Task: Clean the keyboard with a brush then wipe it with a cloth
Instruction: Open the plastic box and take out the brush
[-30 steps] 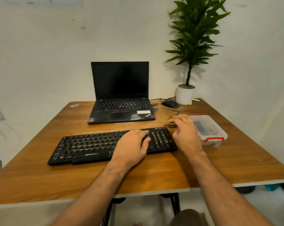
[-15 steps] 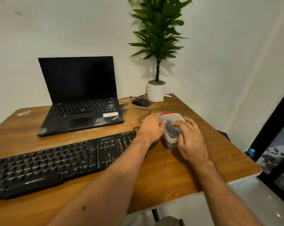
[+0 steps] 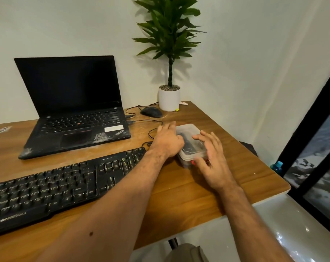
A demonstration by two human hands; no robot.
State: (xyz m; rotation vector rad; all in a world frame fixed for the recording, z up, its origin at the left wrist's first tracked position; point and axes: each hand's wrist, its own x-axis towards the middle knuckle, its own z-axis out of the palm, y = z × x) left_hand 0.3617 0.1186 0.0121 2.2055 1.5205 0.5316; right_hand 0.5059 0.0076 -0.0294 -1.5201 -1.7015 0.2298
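Clear plastic box (image 3: 188, 130) with a lid and red latches sits near the right edge of the wooden worktop (image 3: 179, 195), dark items inside too blurred to name. Left hand (image 3: 167, 140) curls its fingers over the box's left side, gripping it; right hand (image 3: 211, 159) pinches the near red latch, other fingers spread. Black keyboard (image 3: 56, 186) lies along the near-left edge. Since half a second ago, the right hand has shifted from the lid to the latch
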